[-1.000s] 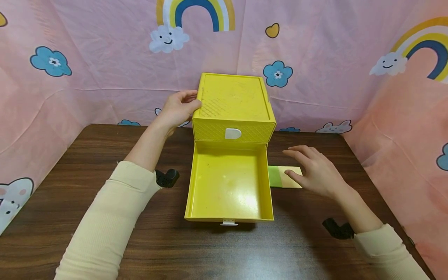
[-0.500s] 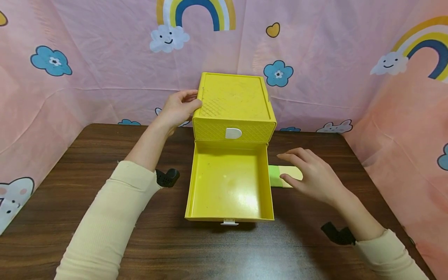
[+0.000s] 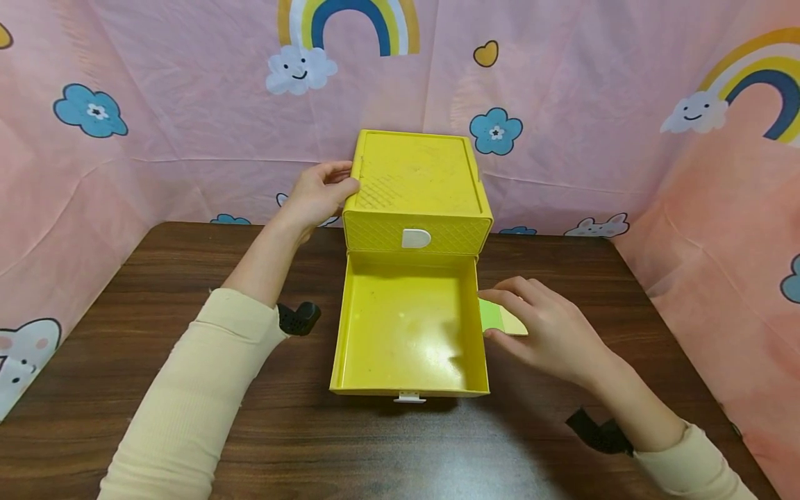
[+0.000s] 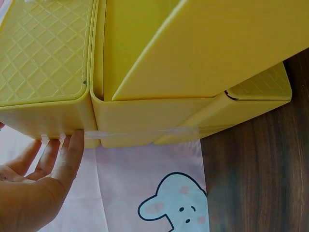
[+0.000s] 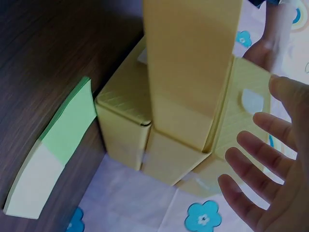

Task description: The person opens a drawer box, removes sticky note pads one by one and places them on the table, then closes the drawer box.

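A yellow plastic drawer unit stands at the back of the table, its stacked boxes bound with clear tape in the left wrist view. Its middle drawer is pulled out toward me and holds nothing. My left hand rests its fingertips against the left side of the top box. Beside the drawer's right wall, my right hand hovers with fingers spread and nothing in them. Below it lies a strip of green and cream sticky notes, partly hidden by the hand in the head view; the right wrist view shows the notes untouched.
The dark wooden table extends around the unit. Pink printed cloth hangs behind and at both sides, close to the unit's back. A white latch juts from the drawer's front.
My right hand has moved left and slightly toward me, over the sticky notes to the drawer's right wall, and its shadow now falls in the drawer. The left hand and the unit have stayed put.
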`<state>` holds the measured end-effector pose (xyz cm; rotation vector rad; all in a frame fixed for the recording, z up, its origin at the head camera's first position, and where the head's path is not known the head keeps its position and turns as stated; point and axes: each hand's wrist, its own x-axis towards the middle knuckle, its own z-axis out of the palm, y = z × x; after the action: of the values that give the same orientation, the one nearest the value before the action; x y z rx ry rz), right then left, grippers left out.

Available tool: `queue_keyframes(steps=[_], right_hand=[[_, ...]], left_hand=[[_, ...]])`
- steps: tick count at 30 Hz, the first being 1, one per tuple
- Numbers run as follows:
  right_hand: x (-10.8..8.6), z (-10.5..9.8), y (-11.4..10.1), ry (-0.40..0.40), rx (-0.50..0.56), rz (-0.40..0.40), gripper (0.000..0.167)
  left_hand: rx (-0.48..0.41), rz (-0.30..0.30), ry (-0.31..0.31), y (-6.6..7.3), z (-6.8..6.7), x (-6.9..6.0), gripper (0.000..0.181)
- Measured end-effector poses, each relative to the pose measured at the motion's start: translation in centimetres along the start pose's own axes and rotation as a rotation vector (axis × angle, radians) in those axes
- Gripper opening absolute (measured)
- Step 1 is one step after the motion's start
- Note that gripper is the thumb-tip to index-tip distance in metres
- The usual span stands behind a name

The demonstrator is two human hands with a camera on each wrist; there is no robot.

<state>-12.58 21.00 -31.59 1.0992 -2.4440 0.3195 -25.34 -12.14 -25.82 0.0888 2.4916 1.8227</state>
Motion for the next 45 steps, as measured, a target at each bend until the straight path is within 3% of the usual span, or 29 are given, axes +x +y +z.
queue_keyframes(steps=[9, 29, 45], right_hand=[[0.1, 0.0, -1.8, -0.005, -0.008, -0.039, 0.042], [0.1, 0.4, -6.6, 0.041, -0.067, -0.225, 0.038], [0.6, 1.0, -9.3, 0.18, -0.089, -0.377, 0.034]], left_hand=[[-0.004, 0.001, 0.008, -0.1, 0.1, 0.0, 0.052], [-0.005, -0.01, 0.005, 0.1, 0.0, -0.3, 0.053], [-0.014, -0.008, 0.012, 0.0, 0.1, -0.1, 0.053]])
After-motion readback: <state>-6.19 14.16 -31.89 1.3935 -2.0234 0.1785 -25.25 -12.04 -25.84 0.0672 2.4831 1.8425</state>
